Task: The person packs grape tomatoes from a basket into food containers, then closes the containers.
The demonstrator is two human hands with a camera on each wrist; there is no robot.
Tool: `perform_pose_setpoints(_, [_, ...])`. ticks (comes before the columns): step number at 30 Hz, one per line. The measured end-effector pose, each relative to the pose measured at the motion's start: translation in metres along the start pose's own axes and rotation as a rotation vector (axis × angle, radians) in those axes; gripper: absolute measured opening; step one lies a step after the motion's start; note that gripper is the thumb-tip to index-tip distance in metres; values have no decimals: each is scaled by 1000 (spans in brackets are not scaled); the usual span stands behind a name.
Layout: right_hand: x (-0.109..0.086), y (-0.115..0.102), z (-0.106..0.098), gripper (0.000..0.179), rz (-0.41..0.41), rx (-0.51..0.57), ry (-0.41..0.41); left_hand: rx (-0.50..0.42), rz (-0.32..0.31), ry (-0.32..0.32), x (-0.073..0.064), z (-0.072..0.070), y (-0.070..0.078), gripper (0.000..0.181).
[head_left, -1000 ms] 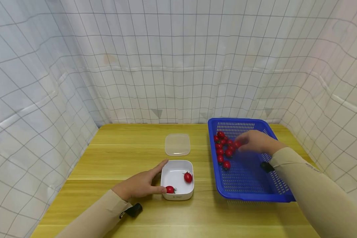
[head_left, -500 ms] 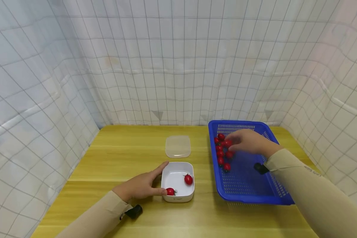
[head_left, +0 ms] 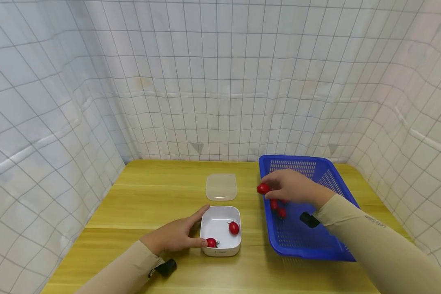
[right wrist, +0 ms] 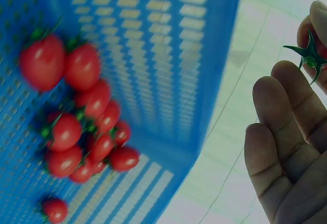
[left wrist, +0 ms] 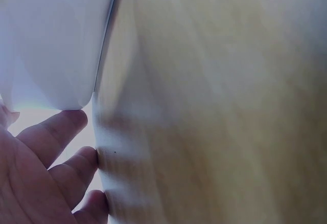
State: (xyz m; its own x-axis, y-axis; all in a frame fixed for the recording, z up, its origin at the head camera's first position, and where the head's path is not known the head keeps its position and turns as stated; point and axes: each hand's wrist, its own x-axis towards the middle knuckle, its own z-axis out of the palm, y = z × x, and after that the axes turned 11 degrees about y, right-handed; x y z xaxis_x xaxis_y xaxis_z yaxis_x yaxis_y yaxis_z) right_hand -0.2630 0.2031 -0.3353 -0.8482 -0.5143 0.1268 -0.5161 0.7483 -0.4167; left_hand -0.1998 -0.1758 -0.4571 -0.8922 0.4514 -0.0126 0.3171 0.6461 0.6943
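Note:
In the head view my right hand (head_left: 294, 185) pinches a red cherry tomato (head_left: 263, 188) over the left rim of the blue basket (head_left: 316, 252). Its green calyx (right wrist: 310, 60) shows between thumb and fingers in the right wrist view. Several more cherry tomatoes (right wrist: 65, 132) lie in the basket, partly hidden by my hand in the head view. My left hand (head_left: 172, 235) rests against the left side of a small white box (head_left: 222, 252), thumb at the front corner, index finger at the back corner. Inside are two cherry tomatoes, one near the right wall (head_left: 233, 228), another (head_left: 211, 243) beside my thumb.
A translucent lid (head_left: 221, 187) lies flat on the wooden table (head_left: 150, 192) behind the white box. White curtains (head_left: 220, 81) with a dark grid surround the table at the back and both sides. The basket stands on the table's right half.
My right hand has moved left from inside the basket to its left rim, bringing a cherry tomato along. My left hand keeps its place at the box. The head view has tilted up slightly.

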Motion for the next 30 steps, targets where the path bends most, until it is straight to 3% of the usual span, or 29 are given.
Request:
perform_pose_setpoints(5, [4, -20, 7, 34, -86, -13, 10, 3, 1, 0, 0, 1, 0, 107])
perform_pose_setpoints(13, [11, -54, 21, 32, -115, 47, -66, 9, 2, -4, 1, 0, 0, 107])
perform_pose_setpoints(18, [16, -71, 30, 30, -179, 63, -100, 4, 0, -7, 1, 0, 1, 106])
perform_pose_setpoints(25, [20, -85, 41, 29, -274, 45, -117, 20, -7, -10, 2, -1, 1, 106])
perform_pose_setpoints(30, [21, -91, 47, 31, -272, 27, -138, 22, -17, -10, 1, 0, 0, 106])
